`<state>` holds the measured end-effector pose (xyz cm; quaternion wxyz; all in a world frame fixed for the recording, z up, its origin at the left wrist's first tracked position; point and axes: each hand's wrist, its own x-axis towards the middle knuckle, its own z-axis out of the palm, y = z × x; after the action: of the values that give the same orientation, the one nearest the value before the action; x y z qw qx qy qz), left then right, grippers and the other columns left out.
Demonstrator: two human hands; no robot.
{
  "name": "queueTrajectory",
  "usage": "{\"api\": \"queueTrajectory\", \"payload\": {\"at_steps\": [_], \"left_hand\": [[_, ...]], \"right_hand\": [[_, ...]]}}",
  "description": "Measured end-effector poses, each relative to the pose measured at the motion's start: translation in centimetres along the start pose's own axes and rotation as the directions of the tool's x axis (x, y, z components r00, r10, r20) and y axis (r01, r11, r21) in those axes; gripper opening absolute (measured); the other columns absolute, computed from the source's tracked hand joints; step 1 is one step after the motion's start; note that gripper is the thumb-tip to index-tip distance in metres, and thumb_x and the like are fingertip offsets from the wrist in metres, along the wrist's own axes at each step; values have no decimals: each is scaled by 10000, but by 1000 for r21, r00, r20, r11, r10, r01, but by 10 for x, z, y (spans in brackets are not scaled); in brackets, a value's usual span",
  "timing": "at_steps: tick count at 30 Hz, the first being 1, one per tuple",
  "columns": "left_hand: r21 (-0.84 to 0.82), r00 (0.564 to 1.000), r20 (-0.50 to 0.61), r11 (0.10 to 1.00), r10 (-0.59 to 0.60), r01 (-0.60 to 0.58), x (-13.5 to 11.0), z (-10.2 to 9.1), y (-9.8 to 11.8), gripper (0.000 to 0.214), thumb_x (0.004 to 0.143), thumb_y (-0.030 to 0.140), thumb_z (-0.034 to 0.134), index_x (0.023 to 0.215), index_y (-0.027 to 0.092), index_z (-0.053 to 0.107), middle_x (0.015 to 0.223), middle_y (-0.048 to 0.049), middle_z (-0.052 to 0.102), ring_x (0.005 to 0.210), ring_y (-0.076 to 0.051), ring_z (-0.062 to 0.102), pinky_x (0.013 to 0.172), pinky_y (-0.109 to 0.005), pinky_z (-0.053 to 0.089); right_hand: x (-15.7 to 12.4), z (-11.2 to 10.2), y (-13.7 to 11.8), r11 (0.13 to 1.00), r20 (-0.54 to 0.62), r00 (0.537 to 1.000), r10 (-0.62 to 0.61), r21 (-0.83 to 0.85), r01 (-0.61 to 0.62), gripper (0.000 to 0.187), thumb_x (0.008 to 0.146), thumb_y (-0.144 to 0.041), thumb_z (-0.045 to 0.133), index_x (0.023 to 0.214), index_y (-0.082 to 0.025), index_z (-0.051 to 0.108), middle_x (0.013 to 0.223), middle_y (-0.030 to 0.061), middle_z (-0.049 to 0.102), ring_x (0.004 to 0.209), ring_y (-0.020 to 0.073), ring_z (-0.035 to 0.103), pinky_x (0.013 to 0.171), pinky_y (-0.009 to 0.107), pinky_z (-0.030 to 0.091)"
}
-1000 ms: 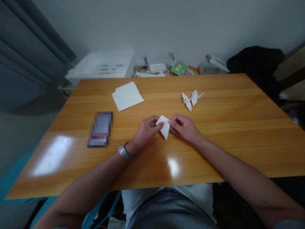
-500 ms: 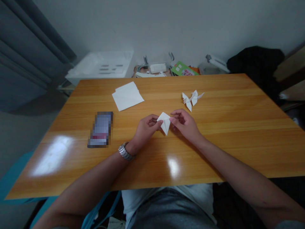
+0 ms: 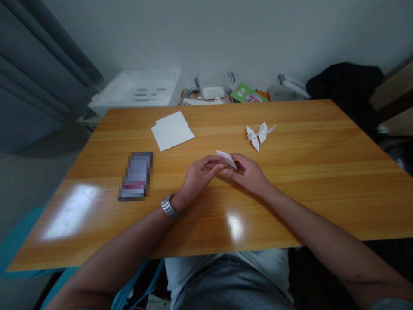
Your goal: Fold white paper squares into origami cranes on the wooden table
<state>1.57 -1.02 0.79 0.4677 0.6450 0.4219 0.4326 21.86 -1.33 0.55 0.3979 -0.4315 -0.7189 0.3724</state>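
A small piece of folded white paper (image 3: 227,159) is held just above the middle of the wooden table (image 3: 306,185), tilted with one face up. My left hand (image 3: 203,170) grips its left side between thumb and fingers. From the other side my right hand (image 3: 247,170) has its fingers behind the paper and its thumb close to my left thumb. Part of the paper is hidden by the fingers. Beyond my right hand lie white origami cranes (image 3: 260,134), and beyond my left hand sit flat white paper sheets (image 3: 173,131).
A phone (image 3: 136,175), its screen blurred, lies left of my left arm. Past the far table edge stand a white bin (image 3: 142,86), a green booklet (image 3: 248,94) and a clear box (image 3: 287,90). A black cloth item (image 3: 345,86) is at the far right.
The folded paper has gone from an upright kite shape facing me to a tilted, narrower shape. My hands have drawn closer together around it.
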Motion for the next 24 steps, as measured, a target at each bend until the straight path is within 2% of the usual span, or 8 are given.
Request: {"api": "queueTrajectory", "payload": {"at_steps": [3, 6, 9, 12, 16, 18, 20, 24], "left_hand": [[72, 999, 40, 997, 25, -28, -2, 1, 4, 278, 945, 393, 669, 1113, 178, 719, 1135, -77, 768, 1030, -193, 732, 954, -304, 576], [57, 999, 24, 998, 25, -26, -3, 1, 7, 255, 952, 399, 658, 1069, 177, 702, 1058, -69, 771, 947, -178, 738, 882, -286, 587], [110, 994, -102, 993, 45, -34, -2, -1, 6, 220, 937, 393, 667, 967, 176, 644, 910, -45, 732, 795, -143, 700, 736, -244, 567], [165, 970, -223, 985, 94, -57, 1, -3, 2, 229, 905, 374, 699, 974, 182, 593, 910, -35, 683, 785, -124, 656, 712, -225, 539], [45, 990, -138, 999, 33, -27, 3, -2, -2, 322, 874, 392, 730, 1062, 167, 599, 965, -61, 694, 819, -144, 677, 743, -252, 563], [14, 998, -68, 1000, -15, 16, 2, 0, 0, 288, 895, 409, 704, 1017, 160, 628, 946, -65, 718, 809, -158, 692, 735, -264, 569], [9, 998, -56, 999, -40, 40, 0, 1, 4, 281, 903, 425, 692, 966, 156, 644, 900, -58, 728, 774, -161, 694, 707, -262, 562], [44, 997, -61, 998, -51, 54, 0, -2, 9, 286, 895, 438, 697, 909, 154, 665, 878, -48, 727, 762, -155, 678, 694, -249, 541]], "right_hand": [[1, 0, 4, 996, 8, 998, 68, 58, -69, 328, 961, -479, 623, 1147, -218, 697, 1051, 55, 747, 935, 223, 686, 846, 346, 536], [3, -1, 4, 988, 0, 994, 109, 110, -108, 310, 993, -468, 563, 1080, -215, 719, 1055, 48, 753, 968, 224, 681, 891, 349, 514], [5, -2, 1, 974, -41, 986, 160, 168, -151, 301, 975, -482, 576, 994, -215, 716, 935, 31, 744, 871, 211, 671, 818, 328, 520], [5, 0, -3, 952, -46, 979, 199, 247, -182, 313, 946, -513, 602, 952, -213, 691, 842, 18, 719, 771, 194, 646, 726, 306, 513], [2, 3, -3, 928, -1, 977, 215, 312, -204, 322, 918, -530, 644, 996, -218, 653, 858, 10, 706, 746, 169, 622, 687, 280, 491], [0, 5, -2, 908, 50, 972, 230, 349, -233, 324, 914, -535, 655, 1013, -229, 613, 837, 0, 700, 718, 161, 617, 661, 272, 481], [0, 6, -2, 891, 87, 969, 233, 380, -248, 336, 913, -550, 651, 1000, -234, 576, 813, -4, 693, 706, 162, 625, 653, 276, 486], [1, 4, -4, 934, 32, 985, 169, 314, -170, 341, 907, -559, 654, 928, -228, 577, 832, 9, 672, 782, 175, 642, 740, 305, 521]]}}
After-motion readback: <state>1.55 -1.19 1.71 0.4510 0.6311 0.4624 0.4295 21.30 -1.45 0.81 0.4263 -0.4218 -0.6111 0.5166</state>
